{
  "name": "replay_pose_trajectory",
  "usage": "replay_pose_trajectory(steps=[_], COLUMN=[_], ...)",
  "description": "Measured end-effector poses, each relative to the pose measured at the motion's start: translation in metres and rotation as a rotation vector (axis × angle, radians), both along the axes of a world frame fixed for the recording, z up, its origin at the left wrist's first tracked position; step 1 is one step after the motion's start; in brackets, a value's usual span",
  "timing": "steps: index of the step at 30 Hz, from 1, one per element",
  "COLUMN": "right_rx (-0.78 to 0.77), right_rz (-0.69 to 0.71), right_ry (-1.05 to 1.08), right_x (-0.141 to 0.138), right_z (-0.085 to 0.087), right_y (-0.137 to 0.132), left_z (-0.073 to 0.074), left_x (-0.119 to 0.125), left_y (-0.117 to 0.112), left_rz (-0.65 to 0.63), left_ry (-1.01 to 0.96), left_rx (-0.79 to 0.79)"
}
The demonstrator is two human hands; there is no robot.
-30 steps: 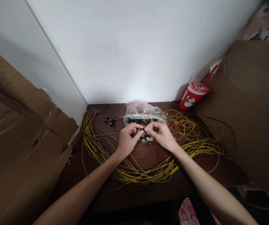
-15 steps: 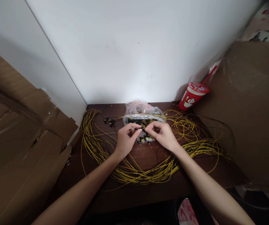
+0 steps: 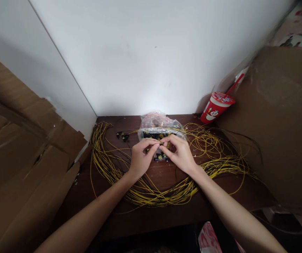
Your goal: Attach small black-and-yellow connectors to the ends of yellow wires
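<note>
My left hand [image 3: 142,156] and my right hand [image 3: 178,153] meet over the dark wooden table [image 3: 164,211], fingertips pinched together on a small part I cannot make out, with a thin yellow wire between them. Just behind them lies a clear plastic bag [image 3: 158,127] of small black and yellow connectors, some spilled at its mouth. A long bundle of yellow wires [image 3: 151,195] loops under both wrists and round the table.
A red paper cup with a straw [image 3: 216,107] stands at the back right. Cardboard sheets [image 3: 27,165] lean at the left, and more cardboard [image 3: 282,123] rises at the right. A few black connectors [image 3: 123,135] lie near the back left. White walls close the corner.
Both hands have shifted slightly away from me, toward the bag, and their fingertips have come closer together. The wires and cup have not moved.
</note>
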State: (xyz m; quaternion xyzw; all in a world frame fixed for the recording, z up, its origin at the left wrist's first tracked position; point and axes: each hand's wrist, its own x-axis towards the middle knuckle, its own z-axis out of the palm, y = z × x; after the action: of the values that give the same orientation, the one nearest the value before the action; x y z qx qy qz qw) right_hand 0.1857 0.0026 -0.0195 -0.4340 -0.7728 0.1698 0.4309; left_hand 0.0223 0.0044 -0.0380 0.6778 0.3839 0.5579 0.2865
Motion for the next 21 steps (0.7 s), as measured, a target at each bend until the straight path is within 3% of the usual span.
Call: replay_pose_trajectory(steps=[7,10,17,21], right_rx=[0.064,0.068,0.072,0.09], right_rz=[0.005,-0.02,-0.045,-0.014], right_ry=[-0.028,-0.021,-0.073,-0.149], right_x=[-0.001,0.002,0.005,0.004], right_z=[-0.001,0.002,0.005,0.004], right_y=[-0.003,-0.002,-0.001,-0.003], left_z=[0.014,0.019,0.026,0.023], left_x=[-0.003,-0.006,-0.008,-0.01], left_y=[0.001,0.001,0.004,0.007], left_rz=[0.109,0.085,-0.114,-0.088], left_ry=[0.047,-0.056,-0.432,-0.455], left_rx=[0.132,0.021,-0.297,-0.364])
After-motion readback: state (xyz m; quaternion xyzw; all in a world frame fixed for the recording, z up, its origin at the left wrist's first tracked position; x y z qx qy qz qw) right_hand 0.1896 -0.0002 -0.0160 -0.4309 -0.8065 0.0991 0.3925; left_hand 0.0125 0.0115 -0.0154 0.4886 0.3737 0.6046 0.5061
